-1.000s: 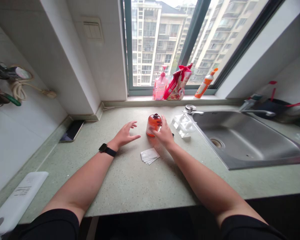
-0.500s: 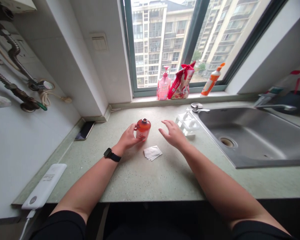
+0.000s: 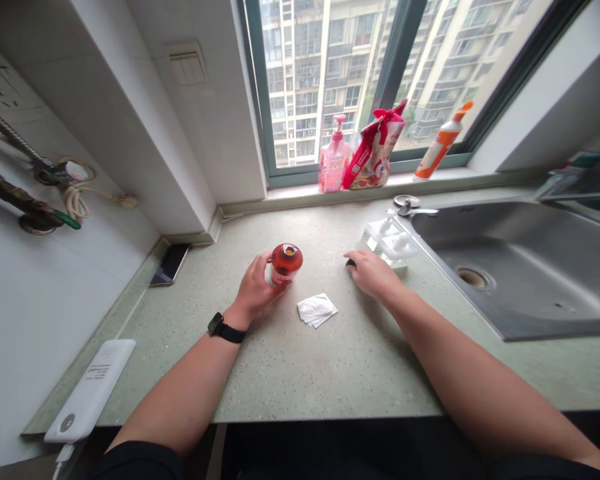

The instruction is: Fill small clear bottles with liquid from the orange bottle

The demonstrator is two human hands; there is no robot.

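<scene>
My left hand (image 3: 259,287) is wrapped round the side of a reddish-brown bottle (image 3: 287,260) that stands upright on the counter, its mouth uncovered. Off to the right, my right hand (image 3: 375,272) has its fingers closed on a small black object (image 3: 351,263); most of that object is hidden by the fingers. Between the hands, nearer to me, lie folded white tissues (image 3: 317,310). Just behind my right hand stand clear containers (image 3: 390,237).
A steel sink (image 3: 460,313) is set into the right side. Along the windowsill stand a pink pump bottle (image 3: 334,163), a red bag (image 3: 377,150) and an orange-and-white bottle (image 3: 439,150). At left lie a phone (image 3: 169,265) and a white power bank (image 3: 91,387) with a cable.
My right hand has moved right and down, and its spread fingers have closed on the small black object. The left hand still holds the bottle. The view has shifted slightly.
</scene>
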